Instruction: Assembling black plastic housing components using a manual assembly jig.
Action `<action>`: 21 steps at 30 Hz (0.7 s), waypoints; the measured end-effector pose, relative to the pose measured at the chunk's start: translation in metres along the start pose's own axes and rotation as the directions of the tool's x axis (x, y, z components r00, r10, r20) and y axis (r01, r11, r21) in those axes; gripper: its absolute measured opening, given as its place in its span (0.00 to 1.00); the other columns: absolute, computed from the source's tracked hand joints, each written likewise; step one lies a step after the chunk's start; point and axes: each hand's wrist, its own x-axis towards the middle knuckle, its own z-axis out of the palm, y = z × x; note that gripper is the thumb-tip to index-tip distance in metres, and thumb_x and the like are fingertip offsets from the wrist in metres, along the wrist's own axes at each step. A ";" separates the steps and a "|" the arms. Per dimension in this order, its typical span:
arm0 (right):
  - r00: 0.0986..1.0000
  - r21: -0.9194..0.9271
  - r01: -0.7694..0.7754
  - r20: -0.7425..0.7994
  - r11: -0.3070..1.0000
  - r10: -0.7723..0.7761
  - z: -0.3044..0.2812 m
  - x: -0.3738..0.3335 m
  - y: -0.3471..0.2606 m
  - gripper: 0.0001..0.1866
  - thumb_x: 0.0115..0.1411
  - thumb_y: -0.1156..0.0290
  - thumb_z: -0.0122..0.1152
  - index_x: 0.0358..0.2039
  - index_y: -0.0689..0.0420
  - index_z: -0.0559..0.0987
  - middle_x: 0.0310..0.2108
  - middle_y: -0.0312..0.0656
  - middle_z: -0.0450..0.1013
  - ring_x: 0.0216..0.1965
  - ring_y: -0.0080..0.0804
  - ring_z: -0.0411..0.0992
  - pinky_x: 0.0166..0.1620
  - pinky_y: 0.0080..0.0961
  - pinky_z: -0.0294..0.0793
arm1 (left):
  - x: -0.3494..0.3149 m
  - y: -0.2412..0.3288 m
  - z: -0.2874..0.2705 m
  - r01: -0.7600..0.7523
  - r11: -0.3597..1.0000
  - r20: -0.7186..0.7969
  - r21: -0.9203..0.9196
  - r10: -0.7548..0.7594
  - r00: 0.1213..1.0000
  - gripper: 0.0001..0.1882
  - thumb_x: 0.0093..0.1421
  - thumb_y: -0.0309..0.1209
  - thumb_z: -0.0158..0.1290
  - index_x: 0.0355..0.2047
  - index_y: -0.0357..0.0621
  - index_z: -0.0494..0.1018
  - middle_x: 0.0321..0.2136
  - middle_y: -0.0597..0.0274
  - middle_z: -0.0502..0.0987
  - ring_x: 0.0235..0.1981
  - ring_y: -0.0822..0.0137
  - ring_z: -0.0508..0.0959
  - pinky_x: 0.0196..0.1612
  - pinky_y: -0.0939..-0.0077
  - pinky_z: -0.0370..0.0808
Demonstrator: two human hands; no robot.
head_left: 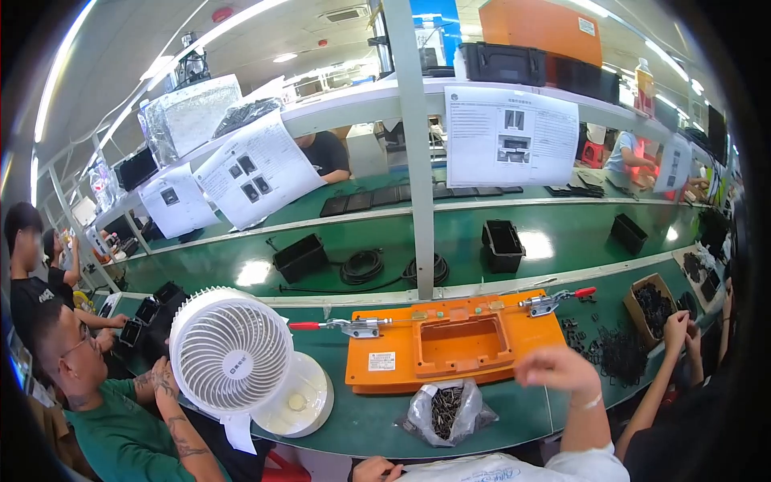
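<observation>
My right hand is raised over the right end of an orange fixture. Its fingers are bent and smeared, so their grip is unclear. At the lower edge is my left hand, its fingers curled and closed; whatever they may hold is hidden. The fixture has a rectangular recess and two toggle clamps with red handles, one on the left and one on the right. Just in front of it lies an open clear plastic bag of small metal screws.
A white fan stands left of the fixture. On the right are loose black parts and a cardboard box of black pieces. Black bins and coiled cable sit behind. Co-workers sit left and right.
</observation>
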 end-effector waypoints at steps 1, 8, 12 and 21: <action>0.994 -0.182 0.006 0.109 0.983 0.014 0.005 -0.021 -0.002 0.14 0.59 0.65 0.60 0.41 0.60 0.77 0.33 0.40 0.77 0.35 0.27 0.75 0.39 0.24 0.75 | -0.011 -0.004 -0.001 0.071 0.997 0.086 -0.042 -0.067 0.994 0.10 0.47 0.24 0.65 0.19 0.39 0.73 0.16 0.58 0.73 0.16 0.66 0.74 0.19 0.76 0.69; 0.757 -0.327 -0.411 0.398 0.851 0.518 0.076 -0.138 0.072 0.15 0.61 0.60 0.53 0.37 0.58 0.79 0.31 0.43 0.78 0.31 0.37 0.76 0.36 0.26 0.74 | -0.084 -0.055 0.000 0.734 0.671 0.682 -0.103 -0.490 0.543 0.15 0.61 0.41 0.53 0.39 0.44 0.77 0.42 0.55 0.73 0.41 0.57 0.73 0.40 0.70 0.71; 0.697 -0.697 -0.422 0.160 0.580 0.699 0.115 -0.193 0.129 0.16 0.53 0.58 0.60 0.38 0.55 0.79 0.32 0.44 0.78 0.35 0.40 0.76 0.39 0.30 0.74 | -0.081 -0.051 -0.002 0.793 0.602 0.715 -0.094 -0.514 0.474 0.08 0.58 0.28 0.57 0.37 0.38 0.79 0.27 0.68 0.79 0.28 0.81 0.74 0.34 0.86 0.72; 0.910 -0.453 -0.398 -0.087 0.798 0.405 0.143 -0.237 0.139 0.19 0.47 0.61 0.69 0.35 0.59 0.77 0.28 0.46 0.76 0.31 0.37 0.76 0.37 0.31 0.74 | -0.069 -0.030 -0.009 0.832 0.554 0.801 -0.033 -0.484 0.354 0.11 0.57 0.20 0.55 0.41 0.32 0.76 0.32 0.61 0.78 0.34 0.75 0.76 0.40 0.84 0.74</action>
